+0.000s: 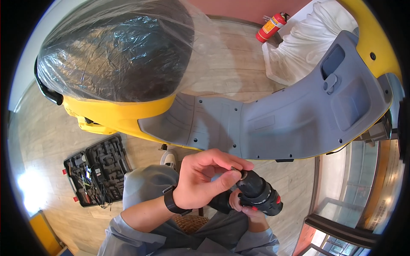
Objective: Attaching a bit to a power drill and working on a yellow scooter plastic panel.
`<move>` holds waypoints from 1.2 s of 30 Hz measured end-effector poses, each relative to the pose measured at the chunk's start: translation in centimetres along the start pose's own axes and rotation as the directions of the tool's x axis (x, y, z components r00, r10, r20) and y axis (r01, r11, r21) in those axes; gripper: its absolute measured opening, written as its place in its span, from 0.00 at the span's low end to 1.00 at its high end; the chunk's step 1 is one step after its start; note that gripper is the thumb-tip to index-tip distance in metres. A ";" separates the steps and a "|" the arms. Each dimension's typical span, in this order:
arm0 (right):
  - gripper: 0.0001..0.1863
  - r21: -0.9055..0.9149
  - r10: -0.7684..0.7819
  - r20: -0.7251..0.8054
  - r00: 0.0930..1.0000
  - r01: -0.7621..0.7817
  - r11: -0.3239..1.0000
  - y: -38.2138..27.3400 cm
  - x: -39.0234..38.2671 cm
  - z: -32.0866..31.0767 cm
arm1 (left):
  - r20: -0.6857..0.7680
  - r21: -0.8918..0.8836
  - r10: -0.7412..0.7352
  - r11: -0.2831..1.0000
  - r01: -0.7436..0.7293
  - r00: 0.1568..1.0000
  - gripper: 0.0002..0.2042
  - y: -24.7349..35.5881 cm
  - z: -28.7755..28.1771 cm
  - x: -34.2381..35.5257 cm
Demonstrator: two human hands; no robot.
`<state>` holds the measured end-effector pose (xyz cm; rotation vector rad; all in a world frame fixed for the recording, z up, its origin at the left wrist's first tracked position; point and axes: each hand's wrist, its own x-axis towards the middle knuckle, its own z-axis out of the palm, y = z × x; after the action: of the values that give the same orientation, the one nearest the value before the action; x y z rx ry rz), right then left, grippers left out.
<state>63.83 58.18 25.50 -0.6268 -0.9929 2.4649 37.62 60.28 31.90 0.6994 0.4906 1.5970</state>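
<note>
My right hand is wrapped round the grip of a black cordless drill with red accents, held above my lap. The drill's chuck points up and to the left. My left hand, with a black band on its wrist, pinches a small dark bit at the chuck's tip between thumb and fingers; fingertips partly hide it. Just beyond my hands stands a yellow scooter with a grey footboard. Several dark screws or screw holes dot the footboard. Clear plastic film covers its seat.
An open black tool case with tools and a cable lies on the floor at left. Far right, a red fire extinguisher stands beside white draped cloth. My shoe is close to the scooter. A glass-panelled frame is at lower right.
</note>
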 end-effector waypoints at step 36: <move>0.43 -0.558 -0.289 -0.241 0.926 0.112 0.823 2.2 -0.9 -0.8 | -0.135 -0.611 -0.420 0.748 0.258 0.897 0.06 -0.2 -1.5 0.7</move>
<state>64.53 56.67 23.60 -0.9958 -1.5340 1.8097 36.75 61.10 30.80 -0.0818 0.2705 1.3794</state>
